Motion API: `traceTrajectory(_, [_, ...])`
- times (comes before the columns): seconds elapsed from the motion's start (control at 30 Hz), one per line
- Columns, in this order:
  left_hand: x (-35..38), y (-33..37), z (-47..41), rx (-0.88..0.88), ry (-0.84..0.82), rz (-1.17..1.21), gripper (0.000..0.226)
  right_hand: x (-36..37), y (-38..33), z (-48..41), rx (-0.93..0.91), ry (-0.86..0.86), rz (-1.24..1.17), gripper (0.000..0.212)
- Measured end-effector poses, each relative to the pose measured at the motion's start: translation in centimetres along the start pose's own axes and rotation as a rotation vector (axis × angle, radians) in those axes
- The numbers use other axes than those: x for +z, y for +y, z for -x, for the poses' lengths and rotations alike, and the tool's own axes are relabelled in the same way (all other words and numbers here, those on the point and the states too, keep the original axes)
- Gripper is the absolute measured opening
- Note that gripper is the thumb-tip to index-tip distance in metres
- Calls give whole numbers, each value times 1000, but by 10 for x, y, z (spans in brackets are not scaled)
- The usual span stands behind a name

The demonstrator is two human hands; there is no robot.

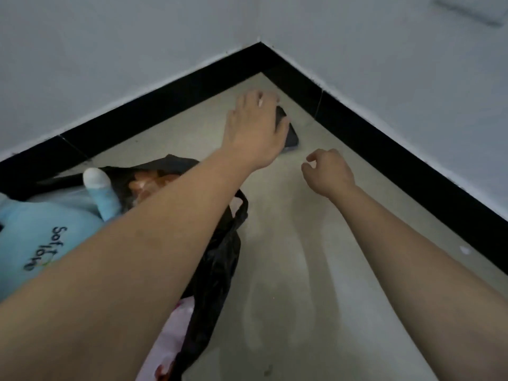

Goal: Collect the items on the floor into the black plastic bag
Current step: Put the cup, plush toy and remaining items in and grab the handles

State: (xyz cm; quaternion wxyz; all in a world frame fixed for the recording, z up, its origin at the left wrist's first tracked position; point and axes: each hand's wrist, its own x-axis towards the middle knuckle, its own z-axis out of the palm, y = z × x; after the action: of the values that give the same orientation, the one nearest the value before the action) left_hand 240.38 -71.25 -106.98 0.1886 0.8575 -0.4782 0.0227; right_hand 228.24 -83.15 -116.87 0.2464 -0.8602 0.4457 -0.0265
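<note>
Nearest, at the bottom edge of the view, a pink item [170, 339] lies on the floor [286, 270], partly under the black plastic bag [217, 257]. The bag lies crumpled on the left side of the floor, with its mouth toward the left wall. An orange item [148, 182] shows inside it. A light blue plush toy [41, 237] lies against the bag at the left edge of the view.

To the right of the bag the floor is bare up to the black skirting [357, 125].

Farther on, the right grip [327, 171] hangs over this bare floor, near the right skirting. Its fingers are loosely curled and it holds nothing.

The left arm crosses over the bag, and the left grip [253, 125] lies on a dark flat object [290, 133] on the floor, close to the corner where the two skirtings meet. The thumb lies across the top of the object. I cannot tell if the fingers close round it, because the hand hides them and the picture is blurred there.

Behind the skirting stand two grey walls [384, 50].
</note>
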Motion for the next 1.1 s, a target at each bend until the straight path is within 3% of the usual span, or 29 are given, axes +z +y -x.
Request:
traceTrajectory(0.1, [52,-19,8,-144,-260,-106,52,15,-1,-27,-9,-15,-13,47])
traceTrajectory(0.37, [123,-66,32,-267,-753,-222,73,54,-21,-82,-138,61,-58,78])
traceTrajectory(0.53, [127,-70,33,-279,-743,-225,73,70,-23,-97,-156,39,36,69])
traceTrajectory(0.63, [127,-69,32,-284,-761,-210,73,64,-19,-82,-76,83,-22,65])
traceTrajectory(0.8, [123,-65,33,-289,-775,-205,74,37,-3,-36,21,6,-30,71])
traceTrajectory(0.97, [95,-62,13,-309,-896,-214,74,-6,4,6,150,126,-280,71])
traceTrajectory(1.03, [65,-55,13,-298,-765,-143,67,-25,-6,21,198,195,-430,70])
traceTrajectory(1.1, [22,-48,20,-211,-493,-110,54,-37,-26,40,189,241,-546,69])
